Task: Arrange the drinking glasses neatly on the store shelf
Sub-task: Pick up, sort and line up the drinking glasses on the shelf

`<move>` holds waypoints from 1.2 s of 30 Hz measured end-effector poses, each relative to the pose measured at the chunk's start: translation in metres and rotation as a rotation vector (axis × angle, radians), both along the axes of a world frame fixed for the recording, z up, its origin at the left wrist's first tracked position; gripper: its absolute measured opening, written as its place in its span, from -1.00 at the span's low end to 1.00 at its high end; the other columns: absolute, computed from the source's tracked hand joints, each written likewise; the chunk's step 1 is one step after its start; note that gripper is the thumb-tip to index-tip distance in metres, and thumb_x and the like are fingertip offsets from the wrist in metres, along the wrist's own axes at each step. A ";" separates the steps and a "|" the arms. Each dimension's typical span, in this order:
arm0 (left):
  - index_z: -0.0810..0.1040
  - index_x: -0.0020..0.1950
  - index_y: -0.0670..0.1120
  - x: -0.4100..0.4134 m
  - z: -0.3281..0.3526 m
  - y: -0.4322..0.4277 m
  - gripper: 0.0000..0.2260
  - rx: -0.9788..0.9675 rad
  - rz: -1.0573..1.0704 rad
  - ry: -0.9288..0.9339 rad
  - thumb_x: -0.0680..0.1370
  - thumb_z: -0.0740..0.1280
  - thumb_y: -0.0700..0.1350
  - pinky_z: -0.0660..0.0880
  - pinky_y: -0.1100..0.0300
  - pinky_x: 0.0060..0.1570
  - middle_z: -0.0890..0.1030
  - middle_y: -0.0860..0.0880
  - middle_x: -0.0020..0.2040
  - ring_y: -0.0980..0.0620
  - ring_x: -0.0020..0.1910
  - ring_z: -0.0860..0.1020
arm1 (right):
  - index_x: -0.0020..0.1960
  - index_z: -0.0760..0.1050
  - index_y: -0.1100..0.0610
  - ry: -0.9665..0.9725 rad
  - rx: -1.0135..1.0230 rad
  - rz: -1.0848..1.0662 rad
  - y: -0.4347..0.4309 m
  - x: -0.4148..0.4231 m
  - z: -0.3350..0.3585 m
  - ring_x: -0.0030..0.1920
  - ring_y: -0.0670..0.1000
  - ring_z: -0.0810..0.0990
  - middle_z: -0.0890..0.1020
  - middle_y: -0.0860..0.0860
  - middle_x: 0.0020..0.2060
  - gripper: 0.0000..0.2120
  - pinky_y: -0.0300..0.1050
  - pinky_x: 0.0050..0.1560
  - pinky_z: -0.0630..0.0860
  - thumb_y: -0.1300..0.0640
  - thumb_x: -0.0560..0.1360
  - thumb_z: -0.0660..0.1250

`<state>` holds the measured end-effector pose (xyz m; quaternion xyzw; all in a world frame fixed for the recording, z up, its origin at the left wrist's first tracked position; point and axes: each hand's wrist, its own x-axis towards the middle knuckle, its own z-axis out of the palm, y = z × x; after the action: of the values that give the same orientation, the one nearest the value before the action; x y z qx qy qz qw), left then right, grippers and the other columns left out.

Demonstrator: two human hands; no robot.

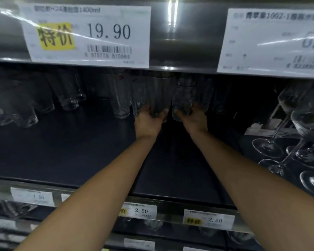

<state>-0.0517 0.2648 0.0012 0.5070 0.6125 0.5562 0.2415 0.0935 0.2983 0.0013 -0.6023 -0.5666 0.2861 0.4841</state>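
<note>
1. The left hand is clamped on the foot of a tall glass, fingers curled round its base, far in toward the back edge of the shelf.
2. The right hand grips the foot of a second glass the same way. The two glasses stand just beside each other; I cannot tell whether they touch.
3. A tumbler stands near the left-hand glass, and more clear shapes crowd behind the held pair, too dim to count.
4. A loose group of glasses sits toward the back left corner, well apart from the pair, with bare shelf between and along the front edge.
5. Stemmed glasses fill the right end of the shelf.
6. The step in hand looks like setting the pair into line with its neighbours. To do it well, grip low, keep both glasses upright, and slide them rather than lift, since their rims sit close under the upper shelf.
7. Leave a small gap between the glasses so they do not knock. Square their bases to the tumbler's row, then release one hand at a time.
</note>
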 end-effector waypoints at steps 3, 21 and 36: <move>0.46 0.34 -0.10 0.000 0.001 -0.003 -0.44 0.001 -0.020 -0.012 0.46 0.50 0.12 0.52 0.22 0.11 0.62 -0.02 0.19 0.05 0.12 0.58 | 0.39 0.43 0.03 0.057 0.020 0.018 -0.002 0.006 -0.001 0.11 -0.06 0.62 0.66 -0.06 0.15 -0.37 -0.17 0.17 0.56 -0.10 0.39 0.53; 0.28 0.33 -0.04 -0.014 0.007 -0.054 -0.39 -0.111 -0.414 -0.194 0.42 0.56 -0.15 0.45 0.43 -0.07 0.56 -0.03 0.20 0.15 0.10 0.54 | 0.10 0.52 0.27 0.228 -0.027 0.105 -0.088 0.057 0.005 -0.05 0.05 0.67 0.67 0.09 -0.09 -0.63 -0.32 -0.19 0.56 0.31 0.35 0.55; 0.52 0.09 -0.09 -0.029 0.035 -0.144 -0.56 -0.037 -0.285 -0.180 0.34 0.63 -0.05 0.55 0.30 -0.03 0.66 0.05 -0.02 0.12 0.02 0.64 | 0.04 0.63 0.01 0.246 -0.177 0.393 -0.152 0.043 0.035 0.01 -0.09 0.68 0.73 -0.08 -0.08 -0.70 -0.25 -0.04 0.53 0.03 0.35 0.59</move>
<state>-0.0811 0.1205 0.0357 0.5325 0.5204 0.5481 0.3811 0.1365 0.1461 0.0364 -0.4813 -0.5823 0.4944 0.4300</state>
